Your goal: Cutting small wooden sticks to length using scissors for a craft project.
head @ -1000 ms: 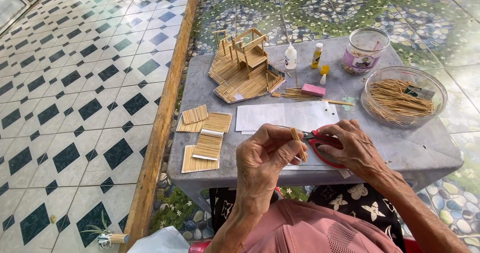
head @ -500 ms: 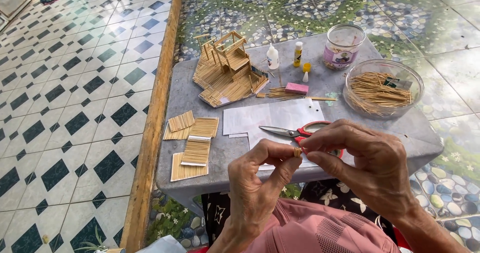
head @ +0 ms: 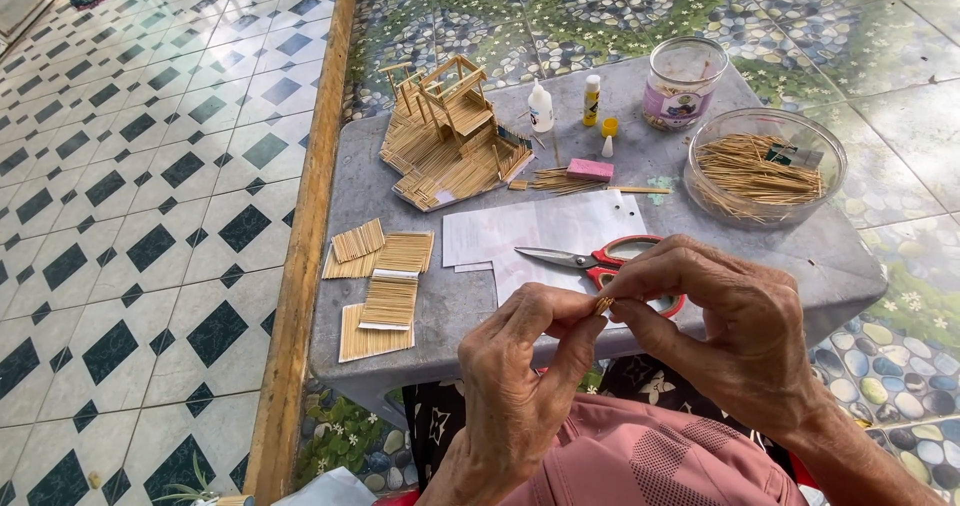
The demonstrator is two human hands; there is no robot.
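left hand [head: 520, 366] and right hand [head: 735, 331] pinched together on a small stick bundle [head: 603, 305] | bundle above tabletop [head: 440, 306] edge, near scissors [head: 590, 261] | advice: keep stick ends flush, grip firm

A clear round jar [head: 684, 83] stands at the far edge of the grey table [head: 400, 176], with a pink and purple label wrapped around its lower half. To its left stand two small glue bottles: a white one [head: 541, 108] with a pointed nozzle and a pale label on its front, and a slimmer yellow one [head: 592, 100] with a white cap. A yellow cap [head: 609, 127] lies just beside them. A small dark card [head: 790, 154] lies in the clear bowl [head: 765, 169] of sticks.
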